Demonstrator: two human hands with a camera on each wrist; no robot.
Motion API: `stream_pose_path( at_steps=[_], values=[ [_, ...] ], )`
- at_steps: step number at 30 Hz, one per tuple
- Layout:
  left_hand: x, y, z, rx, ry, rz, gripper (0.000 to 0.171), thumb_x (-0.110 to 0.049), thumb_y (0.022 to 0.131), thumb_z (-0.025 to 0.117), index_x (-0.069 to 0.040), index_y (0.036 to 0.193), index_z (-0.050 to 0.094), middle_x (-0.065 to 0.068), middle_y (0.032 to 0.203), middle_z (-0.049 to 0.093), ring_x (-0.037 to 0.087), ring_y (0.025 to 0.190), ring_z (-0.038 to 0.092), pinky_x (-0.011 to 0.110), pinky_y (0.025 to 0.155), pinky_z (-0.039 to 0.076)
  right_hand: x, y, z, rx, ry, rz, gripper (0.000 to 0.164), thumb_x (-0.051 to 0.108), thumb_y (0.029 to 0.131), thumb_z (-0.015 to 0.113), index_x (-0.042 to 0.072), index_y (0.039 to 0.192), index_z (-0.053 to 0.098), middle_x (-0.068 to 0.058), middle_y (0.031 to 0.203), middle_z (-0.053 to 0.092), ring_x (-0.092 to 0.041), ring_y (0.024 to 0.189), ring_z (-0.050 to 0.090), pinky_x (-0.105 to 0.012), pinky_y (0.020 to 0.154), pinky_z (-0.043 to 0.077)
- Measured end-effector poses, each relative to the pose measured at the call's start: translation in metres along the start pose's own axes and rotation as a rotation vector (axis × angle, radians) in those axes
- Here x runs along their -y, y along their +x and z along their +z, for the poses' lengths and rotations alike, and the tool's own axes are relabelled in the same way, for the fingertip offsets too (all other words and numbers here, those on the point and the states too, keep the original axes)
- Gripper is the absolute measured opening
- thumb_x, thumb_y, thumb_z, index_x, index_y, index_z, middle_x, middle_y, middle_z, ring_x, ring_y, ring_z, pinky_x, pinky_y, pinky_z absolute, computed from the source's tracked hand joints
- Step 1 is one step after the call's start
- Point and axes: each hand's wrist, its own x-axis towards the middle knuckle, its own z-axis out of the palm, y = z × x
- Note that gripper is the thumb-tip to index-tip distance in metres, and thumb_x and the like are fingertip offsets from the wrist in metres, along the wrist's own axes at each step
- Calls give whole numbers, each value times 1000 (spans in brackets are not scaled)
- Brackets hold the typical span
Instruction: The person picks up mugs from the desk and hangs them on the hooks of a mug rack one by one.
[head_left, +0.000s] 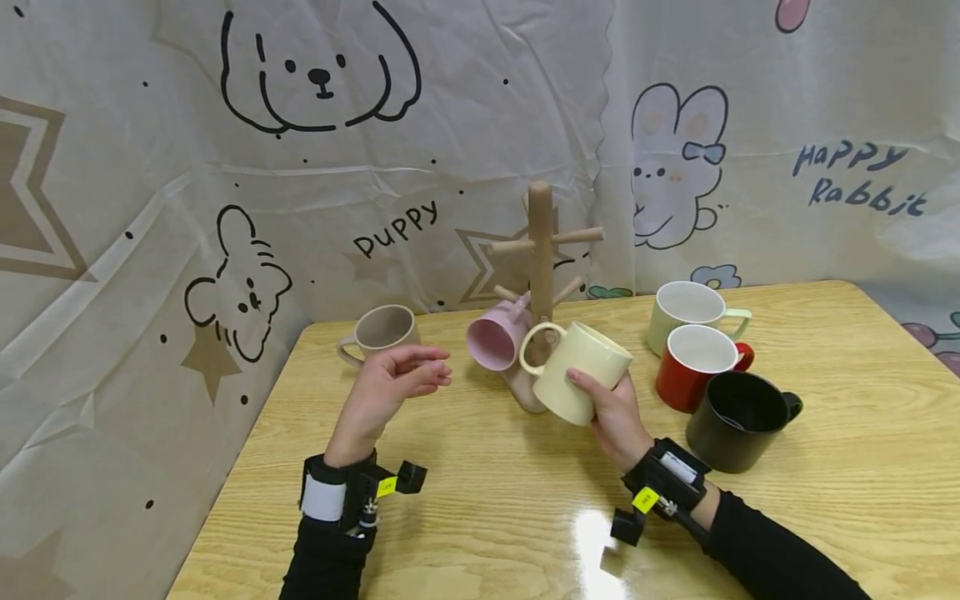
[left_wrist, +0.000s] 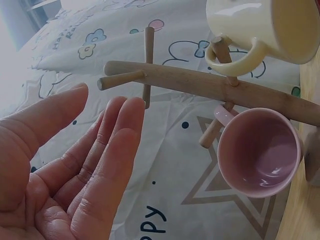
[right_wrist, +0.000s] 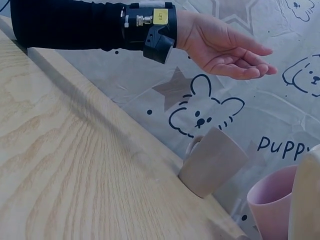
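Cream mug held at the wooden mug tree

Wood grain runs across the tabletop point(head_left: 480, 500), on which everything is set in front of a printed cartoon backdrop point(head_left: 225, 208). At the middle of the far side the wooden mug tree point(head_left: 540, 250) is stood upright, with a pink mug point(head_left: 497, 336) hung by its handle on a low peg, its mouth turned toward the person. To the right, a black mug point(head_left: 738, 419), a red mug point(head_left: 699, 367) and a pale green mug point(head_left: 686, 312) are grouped close together. A taupe mug point(head_left: 381, 332) is placed apart at the left of the tree.

The cream mug point(head_left: 581, 371) is held tilted just in front of the tree, above the tabletop, with the fingers of the right hand point(head_left: 615, 417) wrapped round its body. In the left wrist view its handle appears to be looped over a peg, though this cannot be told for certain. The left hand point(head_left: 390, 387) is raised beside the taupe mug, its grip loose and wide, fingers relaxed and nothing held.
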Motion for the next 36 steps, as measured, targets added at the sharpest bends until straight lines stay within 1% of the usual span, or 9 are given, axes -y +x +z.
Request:
stream_pose_path(
  at_steps=[9,12,15,20,22,26,28,32,36],
  values=[
    [2,2,0,4,2,-2,32,-14,89,60,8,112,59,-3,90,69,8,81,67,25,76,54,-13,12,-4,-25,0,-60,53,18,77,71,21,118,38,3,110,51,-7,99,56,-23,85,49],
    [2,2,0,10,11,-3,32,-14,89,60,8,112,59,-1,91,69,8,81,67,26,76,54,-15,15,-4,-28,11,-82,55,19,76,72,21,119,37,3,111,51,-7,100,55,-23,86,49],
    [3,2,1,15,17,-4,32,-14,89,60,7,112,59,3,93,69,8,81,67,26,76,54,-20,20,-7,-5,26,-119,56,19,78,72,19,122,37,2,112,52,-8,101,55,-24,85,48],
    [4,3,1,22,15,-7,32,-14,89,60,8,113,59,7,95,69,8,82,67,26,76,54,-30,28,-10,-8,11,-128,68,29,73,76,18,126,34,2,114,51,-9,104,54,-24,88,47],
    [3,3,2,24,16,-10,32,-14,89,60,8,113,59,7,96,69,8,82,67,26,76,54,-36,34,-14,-19,10,-126,68,29,74,75,18,127,34,2,115,51,-10,105,54,-24,89,47],
    [3,3,2,25,20,-12,32,-14,89,59,7,113,59,10,97,68,8,82,67,26,77,54,-48,43,-20,-17,54,-138,63,20,80,71,17,130,32,2,118,51,-10,106,54,-24,88,46],
    [3,3,2,25,22,-14,31,-14,89,59,7,112,59,11,97,68,8,82,67,26,77,54,-45,40,-15,-18,51,-129,68,24,78,73,16,131,31,1,119,49,-11,107,52,-25,89,46],
    [4,4,2,27,17,-24,32,-14,90,59,8,113,59,8,95,69,8,82,67,26,77,54,-37,27,-5,-24,51,-79,66,29,77,73,14,128,34,2,117,49,-10,105,53,-25,89,46],
    [5,4,3,31,14,-23,32,-13,90,59,8,113,59,6,94,69,8,82,67,26,76,54,-33,20,1,-26,84,3,47,21,83,66,17,121,38,5,112,50,-5,101,55,-22,87,47]
  ],
)
